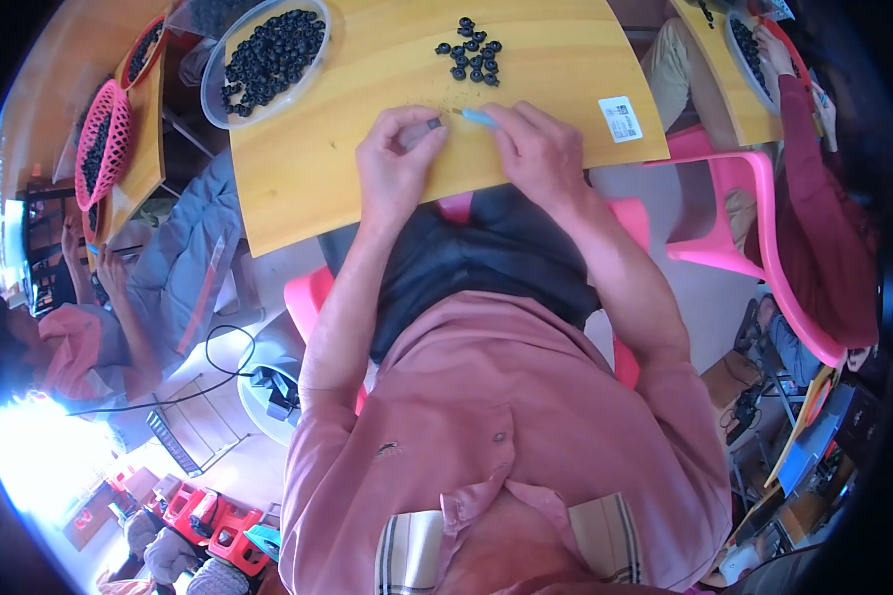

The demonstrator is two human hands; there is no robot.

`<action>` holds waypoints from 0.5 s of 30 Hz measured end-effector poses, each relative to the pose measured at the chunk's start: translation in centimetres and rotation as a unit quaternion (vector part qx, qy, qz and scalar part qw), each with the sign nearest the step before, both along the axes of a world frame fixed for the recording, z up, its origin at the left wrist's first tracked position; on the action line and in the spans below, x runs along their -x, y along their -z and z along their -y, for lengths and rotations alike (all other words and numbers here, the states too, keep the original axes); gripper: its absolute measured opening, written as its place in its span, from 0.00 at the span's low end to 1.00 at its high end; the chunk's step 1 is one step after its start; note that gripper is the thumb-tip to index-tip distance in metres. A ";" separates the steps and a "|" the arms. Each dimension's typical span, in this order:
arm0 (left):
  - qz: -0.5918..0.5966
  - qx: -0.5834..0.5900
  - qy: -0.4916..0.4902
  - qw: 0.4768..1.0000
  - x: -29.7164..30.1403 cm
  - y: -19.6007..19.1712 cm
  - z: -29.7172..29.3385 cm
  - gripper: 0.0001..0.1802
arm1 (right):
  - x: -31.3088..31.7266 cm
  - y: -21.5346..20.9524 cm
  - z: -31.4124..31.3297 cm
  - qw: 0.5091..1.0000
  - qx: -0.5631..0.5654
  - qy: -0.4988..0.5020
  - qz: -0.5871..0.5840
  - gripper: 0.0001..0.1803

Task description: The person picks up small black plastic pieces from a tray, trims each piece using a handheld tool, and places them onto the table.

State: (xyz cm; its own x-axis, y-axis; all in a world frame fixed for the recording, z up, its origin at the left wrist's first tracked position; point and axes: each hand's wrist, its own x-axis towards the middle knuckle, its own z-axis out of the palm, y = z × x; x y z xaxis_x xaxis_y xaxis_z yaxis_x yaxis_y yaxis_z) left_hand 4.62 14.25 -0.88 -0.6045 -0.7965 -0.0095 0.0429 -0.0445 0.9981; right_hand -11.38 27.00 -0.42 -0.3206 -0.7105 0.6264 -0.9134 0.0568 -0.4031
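Observation:
My left hand [395, 167] is closed, with a small dark part [433, 124] pinched between thumb and fingertips. Most of that part is hidden by the fingers. Just to its right, my right hand [544, 154] grips a slim tool with a light-blue handle [479, 118]. Its short tip points left toward the dark part, apart from it; the exact kind of tool is too small to tell. Fine crumbs lie on the wooden table [318, 183] around the tip. Beyond my hands sits a loose group of small round black parts [476, 61].
A clear round tub [208, 89] full of similar black parts stands at the table's far left. A white label [620, 119] is stuck near the right edge. Co-workers sit on both sides, by a pink basket [119, 134] at left and a pink chair [754, 218] at right.

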 end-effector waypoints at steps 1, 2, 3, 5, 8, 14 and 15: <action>-0.002 -0.004 -0.003 1.000 0.0 0.0 -0.1 0.13 | 0.0 0.0 0.0 1.000 -0.004 -0.003 -0.002 0.12; -0.014 -0.018 -0.006 1.000 0.1 0.0 -0.1 0.14 | -0.1 0.0 -0.1 1.000 -0.004 -0.005 -0.004 0.13; -0.027 -0.032 -0.009 0.999 0.1 -0.1 -0.1 0.14 | -0.1 0.0 -0.1 1.000 -0.002 -0.006 -0.007 0.13; -0.024 -0.041 -0.004 0.999 0.0 -0.1 0.0 0.14 | -0.1 0.1 0.0 1.000 -0.001 -0.010 -0.013 0.13; -0.029 0.012 -0.012 0.999 0.0 0.9 0.5 0.14 | -0.3 0.1 0.1 1.000 -0.005 -0.014 -0.023 0.14; -0.037 0.010 -0.002 0.999 0.4 0.4 -0.1 0.16 | -0.3 0.0 0.0 0.999 -0.004 -0.018 -0.045 0.12; -0.044 0.006 0.001 0.999 0.4 0.4 -0.2 0.16 | -0.4 0.0 0.0 0.998 -0.002 -0.021 -0.051 0.12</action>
